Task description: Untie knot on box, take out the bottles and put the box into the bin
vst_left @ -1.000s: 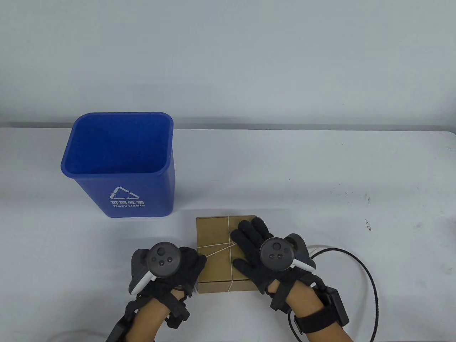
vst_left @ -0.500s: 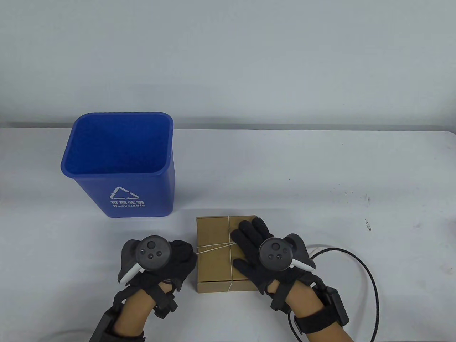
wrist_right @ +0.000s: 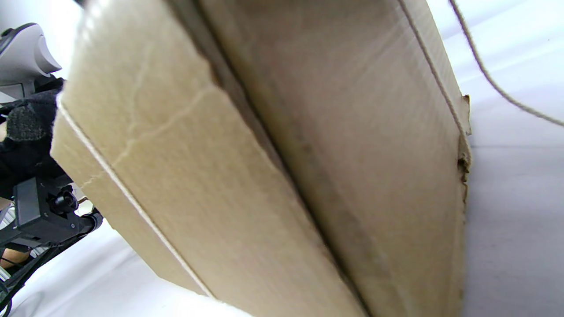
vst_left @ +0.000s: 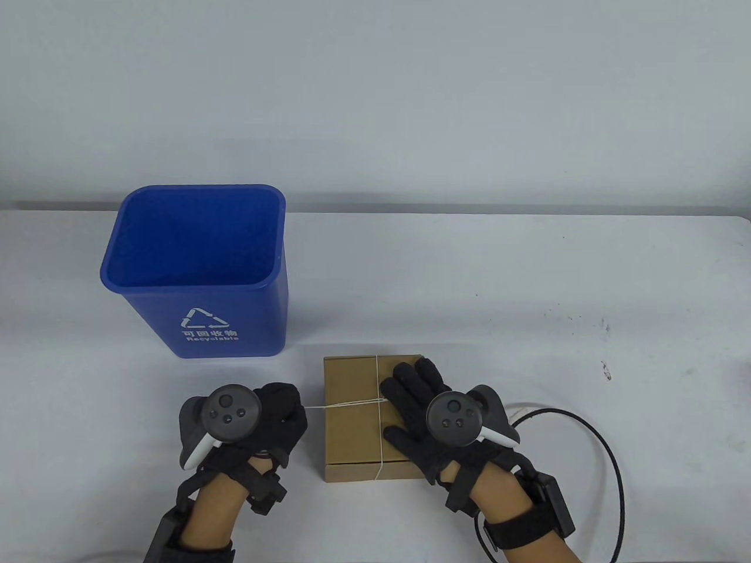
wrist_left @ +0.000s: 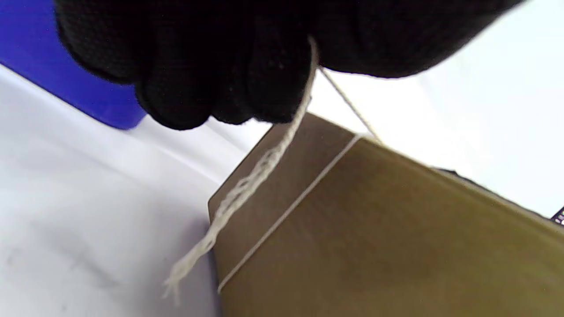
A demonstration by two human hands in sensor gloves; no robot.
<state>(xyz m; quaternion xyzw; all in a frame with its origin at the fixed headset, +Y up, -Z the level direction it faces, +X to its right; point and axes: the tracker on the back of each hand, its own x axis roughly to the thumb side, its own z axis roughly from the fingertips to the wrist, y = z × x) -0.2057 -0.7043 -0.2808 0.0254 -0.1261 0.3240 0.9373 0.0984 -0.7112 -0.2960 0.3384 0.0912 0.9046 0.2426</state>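
A flat brown cardboard box (vst_left: 355,422) lies on the white table near the front edge, bound crosswise with thin white string (vst_left: 352,403). My left hand (vst_left: 281,410) sits just left of the box and pinches the string's end, which runs taut to the knot at the box's middle. In the left wrist view the frayed string end (wrist_left: 246,180) hangs from my curled fingers (wrist_left: 211,79) beside the box (wrist_left: 374,229). My right hand (vst_left: 419,404) lies flat on the box's right half, fingers straight. The right wrist view is filled by the box's side (wrist_right: 273,154). No bottles show.
A blue recycling bin (vst_left: 199,270) stands open and upright at the back left of the box. A black cable (vst_left: 592,434) loops on the table by my right wrist. The table (vst_left: 528,281) stretches bare to the right and behind.
My left hand has moved leftward away from the box, drawing the string end out straight from the knot. The right hand and the box have stayed put.
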